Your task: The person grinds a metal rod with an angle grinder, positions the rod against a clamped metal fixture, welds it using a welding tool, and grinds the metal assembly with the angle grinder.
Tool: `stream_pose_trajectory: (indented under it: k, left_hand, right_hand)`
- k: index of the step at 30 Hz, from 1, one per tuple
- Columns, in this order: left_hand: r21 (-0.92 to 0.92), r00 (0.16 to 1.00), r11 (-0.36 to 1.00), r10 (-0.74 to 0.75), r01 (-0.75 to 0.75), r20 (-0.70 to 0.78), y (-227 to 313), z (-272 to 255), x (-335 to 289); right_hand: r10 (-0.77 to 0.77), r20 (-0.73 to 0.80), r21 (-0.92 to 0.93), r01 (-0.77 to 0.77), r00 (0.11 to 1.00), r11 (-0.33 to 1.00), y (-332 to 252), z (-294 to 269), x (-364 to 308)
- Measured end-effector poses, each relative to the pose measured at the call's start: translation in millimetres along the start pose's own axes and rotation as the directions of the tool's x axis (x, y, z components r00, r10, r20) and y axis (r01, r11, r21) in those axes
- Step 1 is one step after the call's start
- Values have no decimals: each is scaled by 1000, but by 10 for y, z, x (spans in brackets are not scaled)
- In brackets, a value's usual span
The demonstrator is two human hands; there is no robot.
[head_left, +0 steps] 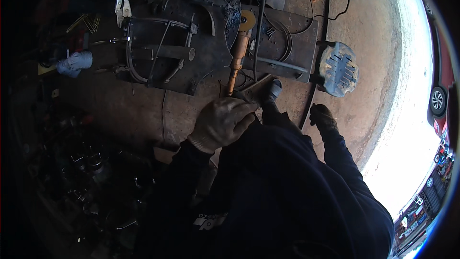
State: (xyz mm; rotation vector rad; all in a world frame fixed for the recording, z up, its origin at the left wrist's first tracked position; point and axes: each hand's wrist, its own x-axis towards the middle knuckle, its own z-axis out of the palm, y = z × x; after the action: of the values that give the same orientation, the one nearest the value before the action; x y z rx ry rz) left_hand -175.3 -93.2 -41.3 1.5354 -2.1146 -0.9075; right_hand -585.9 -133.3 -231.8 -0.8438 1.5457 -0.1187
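My left hand [223, 122], in a light knitted work glove, is held before my body with its fingers stretched out and the thumb apart. Just beyond it, an orange angle grinder [239, 50] lies on the dark metal worktable [211, 60], its yellowish disc [247, 20] at the far end and its tail towards my hand. I see nothing in the left hand's grasp. Off to the right, my right hand [322, 117], in a darker-looking glove, hangs with curled fingers, and no object shows in it. A welded frame of curved bars [130, 50] rests left of the grinder.
Locking pliers [122, 2] stand at the frame's far left corner. A blue-grey slotted plastic seat [339, 69] is beyond my right hand. Cables [290, 43] coil on the metal plate. Dark metal parts [96, 163] crowd the lower left. A red car [440, 86] stands outside.
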Motion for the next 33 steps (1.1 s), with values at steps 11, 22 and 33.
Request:
stream_pose_trajectory:
  k: [11,22,33]
  left_hand:
    - [131,564,678,-470,723,-679,-2459,1954,1148]
    - [115,534,523,-839,845,-103,-2277,1917,683]
    - [-193,645,624,-762,757,65,-553,917,-490]
  right_hand:
    - [437,-103,-269,-448,894,853,765,-92,-453]
    - [301,-52,-74,-304,952,950,484,-287,-221]
    - [-102,271,-468,224,957,855,-90,418,195]
